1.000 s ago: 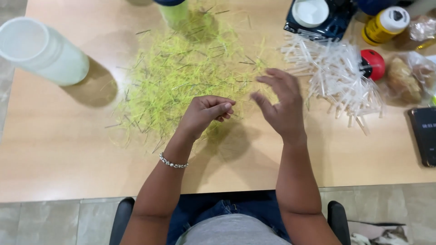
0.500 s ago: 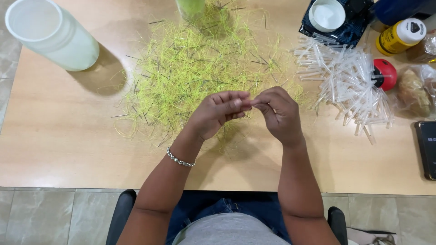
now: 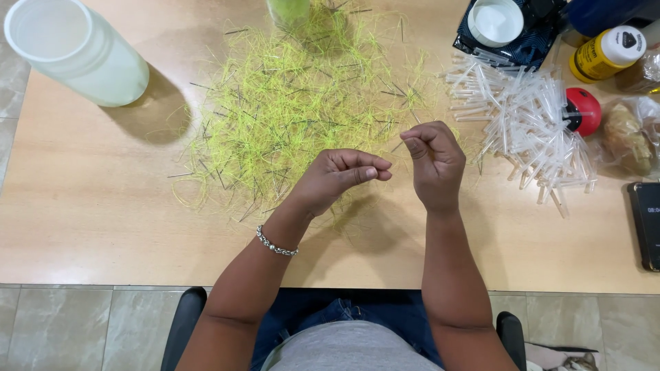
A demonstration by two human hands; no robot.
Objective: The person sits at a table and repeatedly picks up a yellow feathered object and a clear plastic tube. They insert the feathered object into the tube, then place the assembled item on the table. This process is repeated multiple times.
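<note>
A loose heap of yellow-green threads [image 3: 302, 110] with thin dark tips is spread over the middle of the wooden table [image 3: 89, 227]. My left hand [image 3: 340, 177] hovers at the heap's near edge, thumb pressed to the fingertips; anything pinched there is too thin to see. My right hand [image 3: 433, 161] is raised just to its right, a small gap between them. Its thumb and forefinger pinch one thin dark-tipped thread [image 3: 397, 145] that sticks out to the left. A silver bracelet [image 3: 276, 244] is on my left wrist.
A pile of clear plastic tubes [image 3: 522, 117] lies right of the heap. A large frosted jar [image 3: 72, 51] stands at the back left. A white lid on a dark pouch [image 3: 496, 22], a yellow bottle [image 3: 605, 51], a red ball [image 3: 583, 111], a bagged item [image 3: 629, 134] and a phone [image 3: 646, 223] crowd the right.
My hands came together over the heap's near edge half a second ago and have now drawn slightly apart. The right hand went from spread fingers to a pinch.
</note>
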